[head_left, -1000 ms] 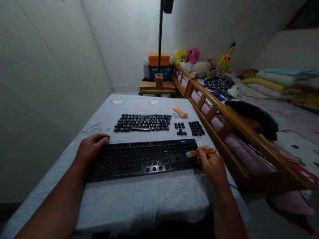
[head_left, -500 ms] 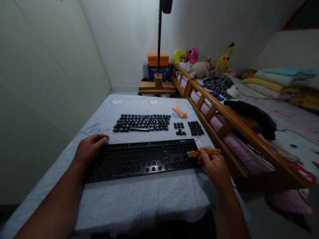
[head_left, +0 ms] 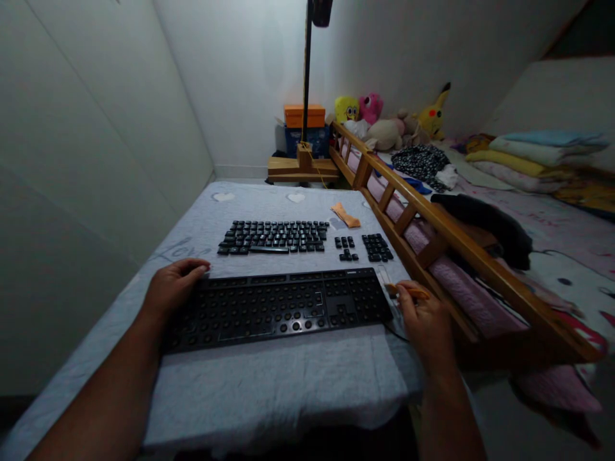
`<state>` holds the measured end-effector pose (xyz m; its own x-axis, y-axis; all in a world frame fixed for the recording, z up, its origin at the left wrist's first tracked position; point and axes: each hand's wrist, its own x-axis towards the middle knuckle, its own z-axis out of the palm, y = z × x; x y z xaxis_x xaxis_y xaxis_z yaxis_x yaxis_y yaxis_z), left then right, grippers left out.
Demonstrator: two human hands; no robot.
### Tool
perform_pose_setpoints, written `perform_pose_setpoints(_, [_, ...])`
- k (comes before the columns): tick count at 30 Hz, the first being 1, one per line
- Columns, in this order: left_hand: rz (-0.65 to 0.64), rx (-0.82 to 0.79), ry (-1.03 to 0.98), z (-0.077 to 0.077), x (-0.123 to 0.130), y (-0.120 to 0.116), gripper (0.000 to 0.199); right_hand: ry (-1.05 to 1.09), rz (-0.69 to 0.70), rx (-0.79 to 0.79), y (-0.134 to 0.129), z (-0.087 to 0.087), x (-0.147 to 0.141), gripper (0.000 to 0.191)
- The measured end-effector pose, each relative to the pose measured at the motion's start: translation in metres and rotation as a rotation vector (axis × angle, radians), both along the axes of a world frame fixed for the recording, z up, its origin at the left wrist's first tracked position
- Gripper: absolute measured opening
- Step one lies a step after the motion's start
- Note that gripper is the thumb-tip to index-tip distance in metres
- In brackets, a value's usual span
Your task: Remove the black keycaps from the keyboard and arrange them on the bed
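Observation:
A black keyboard [head_left: 269, 307] stripped of its keycaps lies slightly tilted across the cloth-covered surface. Over its left end is my left hand [head_left: 175, 285], fingers closed at the upper left corner and holding it there. My right hand [head_left: 423, 317] pinches a small brush with an orange handle [head_left: 416, 292]. The brush's bristle end [head_left: 391, 289] is just off the keyboard's right edge, near a clear strip-like item [head_left: 384, 275] that I cannot make out. Behind the keyboard the loose black keycaps sit in layout order: a main block [head_left: 276, 235], a small cluster [head_left: 344, 243] and a number block [head_left: 377, 246].
An orange cloth strip [head_left: 344, 215] lies behind the keycaps. Along the right runs a wooden bed rail [head_left: 432, 221], with bedding and plush toys beyond. A stand with a wooden base [head_left: 302, 168] and an orange box [head_left: 304, 116] are at the back. A cable [head_left: 396, 333] trails from the keyboard.
My right hand has moved right with the brush, from over the keyboard's number-pad area to just past its right edge. My left hand and the keyboard have stayed put.

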<state>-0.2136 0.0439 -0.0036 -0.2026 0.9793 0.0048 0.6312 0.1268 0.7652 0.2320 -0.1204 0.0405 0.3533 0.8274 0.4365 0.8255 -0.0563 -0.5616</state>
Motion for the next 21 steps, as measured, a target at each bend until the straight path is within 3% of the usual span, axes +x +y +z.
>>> perform_pose_setpoints(8, [-0.001,-0.004,0.012,0.0007,0.0006,-0.0010,0.047,0.127,0.065,-0.080,-0.0014,-0.0032,-0.0052,0.036])
perform_pose_setpoints(15, [-0.009,0.002,0.025,0.0046,0.0019,-0.0005,0.046,0.027,0.017,-0.036,0.0017,-0.0022,-0.0068,0.033])
perform_pose_setpoints(21, [-0.012,0.017,0.012,0.0049,0.0021,-0.0016,0.045,0.156,0.059,-0.087,0.0013,-0.0009,-0.0090,0.036])
